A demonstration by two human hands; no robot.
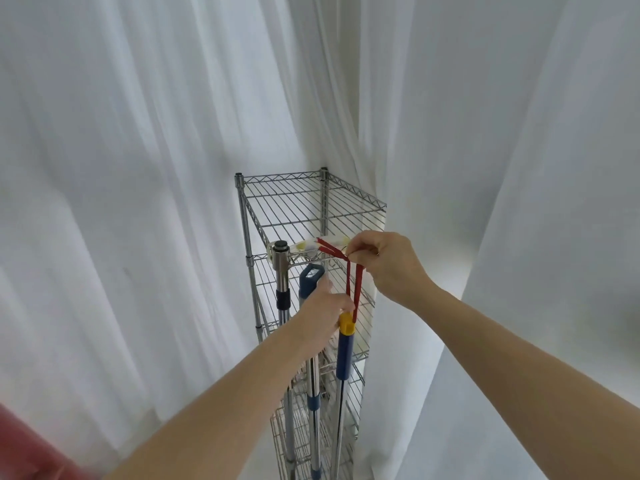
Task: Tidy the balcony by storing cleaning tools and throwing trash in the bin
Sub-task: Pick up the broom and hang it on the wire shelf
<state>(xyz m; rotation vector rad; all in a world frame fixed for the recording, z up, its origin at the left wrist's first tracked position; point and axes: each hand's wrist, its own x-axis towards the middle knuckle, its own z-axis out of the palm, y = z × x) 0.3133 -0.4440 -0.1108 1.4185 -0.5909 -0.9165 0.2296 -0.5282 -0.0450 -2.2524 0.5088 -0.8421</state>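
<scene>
Head view: a tall wire rack [311, 188] stands in a corner of white curtains [138, 168]. Against the rack's front, below its top shelf, leans the mop handle [344, 355], dark blue with a yellow cap [346, 323] and a red strap loop [358, 282] rising from the cap.

The right hand [388, 268] pinches the loop between thumb and fingertips at the rack's front edge, and the loop's far end reaches a pale hook bar [332, 241] there. The left hand [322, 317] is curled against the yellow cap; what its fingers grip cannot be told.

There is one rack, two hands and three long handles. The other two, left of the mop handle, are a silver pole [281, 271] with a dark top and a chrome pole with a blue grip [311, 273], partly hidden by the left hand.

A blurred red shape [27, 445] sits far left of the rack.
</scene>
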